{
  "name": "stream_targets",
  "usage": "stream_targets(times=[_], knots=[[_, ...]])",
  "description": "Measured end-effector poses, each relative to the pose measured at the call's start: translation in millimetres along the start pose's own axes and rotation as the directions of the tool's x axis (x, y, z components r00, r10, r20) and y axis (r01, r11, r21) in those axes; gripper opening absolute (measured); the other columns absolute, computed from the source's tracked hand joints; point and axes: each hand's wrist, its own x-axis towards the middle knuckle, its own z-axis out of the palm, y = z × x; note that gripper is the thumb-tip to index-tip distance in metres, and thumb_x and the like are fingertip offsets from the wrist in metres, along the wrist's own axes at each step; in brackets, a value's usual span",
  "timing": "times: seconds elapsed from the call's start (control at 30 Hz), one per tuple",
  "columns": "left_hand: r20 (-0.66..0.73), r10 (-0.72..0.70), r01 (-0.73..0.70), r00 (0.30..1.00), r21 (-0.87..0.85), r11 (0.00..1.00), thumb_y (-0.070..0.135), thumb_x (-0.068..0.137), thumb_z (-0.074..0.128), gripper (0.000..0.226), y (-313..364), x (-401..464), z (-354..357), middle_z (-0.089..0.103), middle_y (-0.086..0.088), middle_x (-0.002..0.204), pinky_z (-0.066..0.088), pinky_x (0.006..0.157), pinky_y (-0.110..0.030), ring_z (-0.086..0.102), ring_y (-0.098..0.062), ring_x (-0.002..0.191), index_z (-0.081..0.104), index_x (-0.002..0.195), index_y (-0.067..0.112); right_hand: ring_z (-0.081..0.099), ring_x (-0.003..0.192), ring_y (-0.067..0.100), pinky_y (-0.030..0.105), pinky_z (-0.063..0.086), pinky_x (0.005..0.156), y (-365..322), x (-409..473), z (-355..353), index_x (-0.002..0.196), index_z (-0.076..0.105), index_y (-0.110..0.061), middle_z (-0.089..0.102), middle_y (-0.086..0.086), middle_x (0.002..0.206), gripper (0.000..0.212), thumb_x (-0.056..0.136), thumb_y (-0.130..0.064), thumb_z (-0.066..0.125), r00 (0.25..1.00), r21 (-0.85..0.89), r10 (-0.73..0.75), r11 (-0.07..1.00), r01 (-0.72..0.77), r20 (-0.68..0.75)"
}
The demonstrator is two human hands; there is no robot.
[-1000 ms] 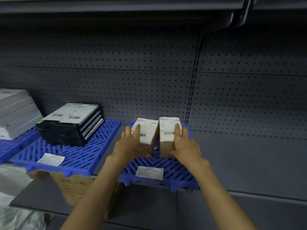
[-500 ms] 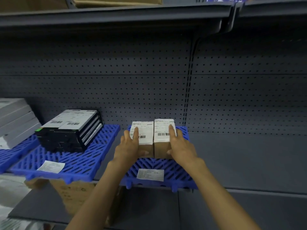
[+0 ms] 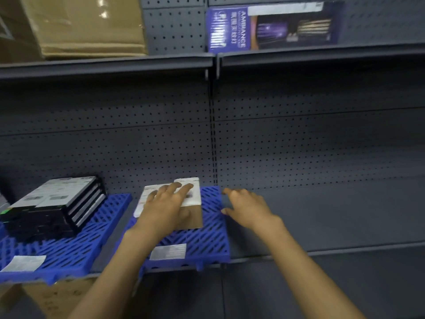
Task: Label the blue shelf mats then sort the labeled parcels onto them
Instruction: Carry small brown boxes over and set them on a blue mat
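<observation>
Brown card parcels (image 3: 184, 203), two of them, stand side by side and touching on the middle blue mat (image 3: 211, 240), toward its far edge against the pegboard back panel (image 3: 299, 139). The left hand (image 3: 164, 208) lies flat across their tops, fingers spread, pressing rather than gripping. The right hand (image 3: 247, 208) is released and holds nothing; it hovers at the mat's right edge, above the bare grey shelf (image 3: 333, 215).

Judgement: the step in hand is seating and squaring this pair. To do it well, keep the palm pressure light, push both parcels together so they sit flush, white shipping labels (image 3: 188, 189) facing up, and leave the mat's own label (image 3: 167, 252) at the near edge uncovered for checking. The mat overhangs the shelf front slightly, so a hard push could shift it.

To the left, a second blue mat (image 3: 69, 249) carries a stack of black boxes (image 3: 53, 208) with white labels on top, and its own label (image 3: 23, 263) at the near edge.

Writing: all parcel and mat labels are too blurred to read; barcodes are only suggested. On the upper shelf a purple retail box (image 3: 271, 28) reads "AMBIANCE", with smaller characters beside it that I cannot make out. A plain cardboard carton (image 3: 87, 26) beside it shows no legible print.
</observation>
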Motion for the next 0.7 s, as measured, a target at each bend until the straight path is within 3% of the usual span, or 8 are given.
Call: stream_targets(times=[0.1, 0.27, 0.5, 0.7], knots=[[-0.098, 0.114, -0.118, 0.989, -0.044, 0.992, 0.043, 0.095, 0.048, 0.054, 54, 7, -10, 0.038, 0.005, 0.147, 0.03, 0.109, -0.038, 0.036, -0.02, 0.133, 0.032, 0.146, 0.032, 0.061, 0.105, 0.03, 0.039, 0.05, 0.08, 38, -35, -20, 0.128, 0.051, -0.019, 0.064, 0.007, 0.117, 0.034, 0.098, -0.035, 0.054, 0.994, -0.022, 0.005, 1.0, -0.008, -0.113], [-0.245, 0.171, -0.215, 0.954, -0.168, 0.962, 0.035, 0.096, 0.049, 0.04, 152, 13, -22, 0.052, 0.003, 0.13, 0.047, 0.088, -0.039, 0.049, -0.023, 0.119, 0.048, 0.135, 0.026, 0.061, 0.105, 0.028, 0.041, 0.049, 0.081, 118, -106, -60, 0.121, 0.054, -0.023, 0.062, 0.0, 0.121, 0.026, 0.099, -0.037, 0.049, 0.96, -0.041, 0.086, 0.994, -0.101, -0.265], [-0.315, 0.324, -0.397, 0.892, -0.204, 0.895, 0.033, 0.097, 0.048, 0.029, 307, 13, -21, 0.056, 0.006, 0.122, 0.048, 0.078, -0.037, 0.053, -0.02, 0.115, 0.053, 0.126, 0.027, 0.062, 0.103, 0.027, 0.038, 0.05, 0.077, 234, -226, -100, 0.117, 0.054, -0.025, 0.06, -0.004, 0.117, 0.024, 0.098, -0.037, 0.049, 0.895, -0.031, 0.249, 0.96, -0.28, -0.371], [-0.362, 0.466, -0.567, 0.807, -0.261, 0.781, 0.032, 0.095, 0.05, 0.02, 461, 9, -21, 0.061, 0.009, 0.114, 0.047, 0.076, -0.035, 0.057, -0.018, 0.11, 0.057, 0.114, 0.03, 0.062, 0.101, 0.028, 0.039, 0.051, 0.073, 333, -341, -117, 0.114, 0.052, -0.026, 0.06, -0.003, 0.113, 0.019, 0.098, -0.037, 0.05, 0.825, -0.036, 0.407, 0.889, -0.456, -0.392]])
